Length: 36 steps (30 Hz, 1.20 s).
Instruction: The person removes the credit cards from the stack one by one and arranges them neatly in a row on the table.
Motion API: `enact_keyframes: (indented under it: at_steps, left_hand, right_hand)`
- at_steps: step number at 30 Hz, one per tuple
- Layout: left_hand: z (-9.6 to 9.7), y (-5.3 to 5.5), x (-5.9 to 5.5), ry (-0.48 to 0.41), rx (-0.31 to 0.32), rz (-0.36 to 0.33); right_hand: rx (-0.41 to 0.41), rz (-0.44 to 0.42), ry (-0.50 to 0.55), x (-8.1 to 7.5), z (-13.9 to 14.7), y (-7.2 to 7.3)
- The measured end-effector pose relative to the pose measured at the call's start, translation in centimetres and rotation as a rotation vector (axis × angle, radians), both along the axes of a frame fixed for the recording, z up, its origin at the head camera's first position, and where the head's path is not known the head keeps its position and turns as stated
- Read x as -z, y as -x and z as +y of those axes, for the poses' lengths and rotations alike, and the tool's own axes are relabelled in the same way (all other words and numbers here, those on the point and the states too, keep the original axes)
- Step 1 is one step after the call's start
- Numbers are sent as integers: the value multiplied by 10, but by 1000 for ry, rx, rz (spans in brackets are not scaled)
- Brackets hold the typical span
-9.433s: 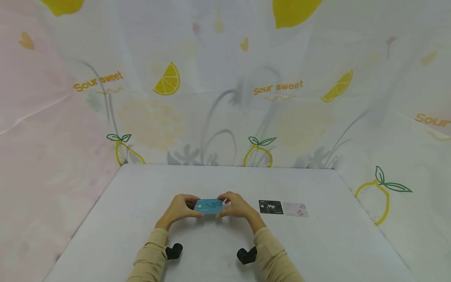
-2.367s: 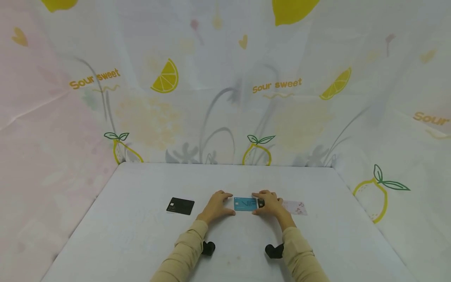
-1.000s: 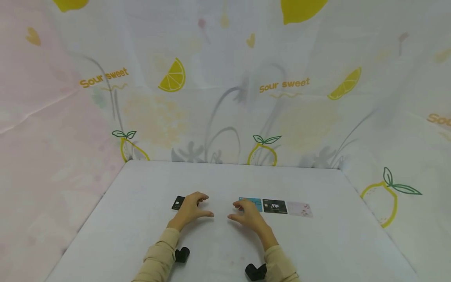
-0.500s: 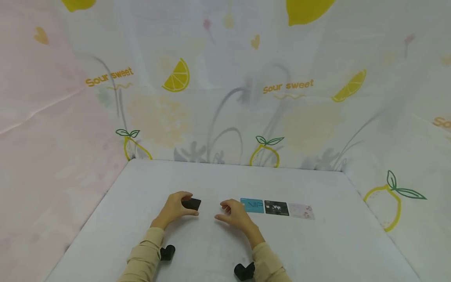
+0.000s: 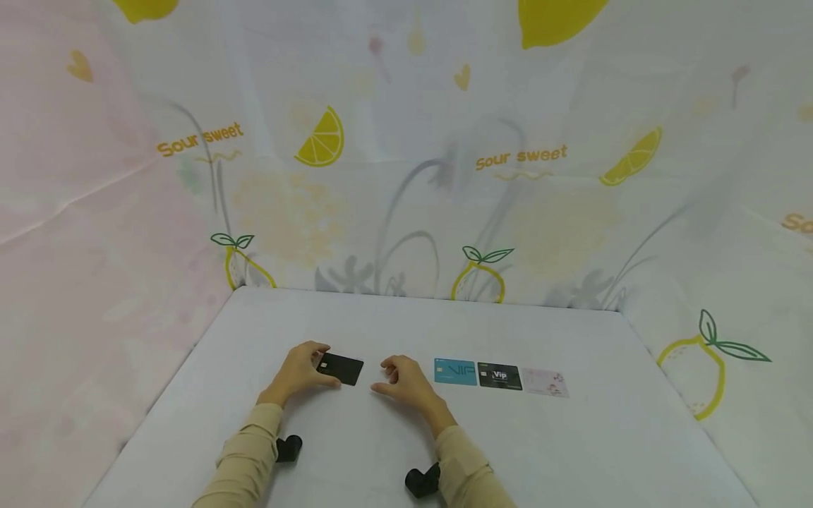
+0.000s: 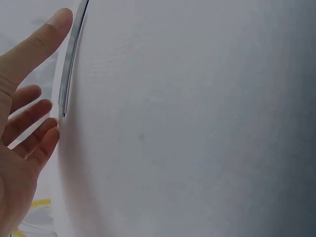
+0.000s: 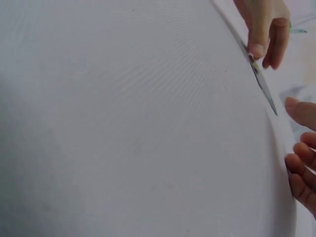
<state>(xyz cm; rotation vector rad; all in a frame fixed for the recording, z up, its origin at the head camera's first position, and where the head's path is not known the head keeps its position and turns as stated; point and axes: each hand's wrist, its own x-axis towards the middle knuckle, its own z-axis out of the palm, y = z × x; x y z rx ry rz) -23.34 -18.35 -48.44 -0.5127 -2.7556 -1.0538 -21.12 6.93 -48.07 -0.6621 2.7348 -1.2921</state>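
Observation:
A black card [image 5: 340,369] with a chip lies slightly askew on the white table. Around its left end, my left hand [image 5: 299,368] spreads thumb and fingers near the two long edges; contact is hard to judge. In the left wrist view, the black card [image 6: 71,64] is seen nearly edge-on, just past the loosely bent fingers of my left hand [image 6: 27,113]. My right hand [image 5: 408,384] hovers low to the card's right, fingers loosely bent, holding nothing. Farther right lie a blue VIP card [image 5: 454,372], a black Vip card [image 5: 500,376] and a pale floral card [image 5: 545,382].
The white table [image 5: 381,451] runs back to a lemon-print cloth wall [image 5: 406,176]. The three right-hand cards form a row, side by side. Black camera mounts [image 5: 423,482] stick out from both wrists.
The blue card, held in both hands at first, now lies left of the black Vip card. Both hands have moved back left, the left one around the separate black card.

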Motion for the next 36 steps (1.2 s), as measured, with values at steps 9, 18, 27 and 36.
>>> enact_keyframes:
  at_steps: [9,18,27,36]
  left_hand:
    - [-3,8,2,50,-13,-44]
    - [-2,9,0,76,-9,-106]
    - [0,13,-2,107,-8,-195]
    - [4,16,-10,115,-8,-217]
  right_hand:
    - [-11,22,-53,-3,-16,11]
    - [-21,55,-124,0,-23,19]
    - [-19,-1,-237,-5,-30,24]
    - [24,-18,-277,-11,-43,28]
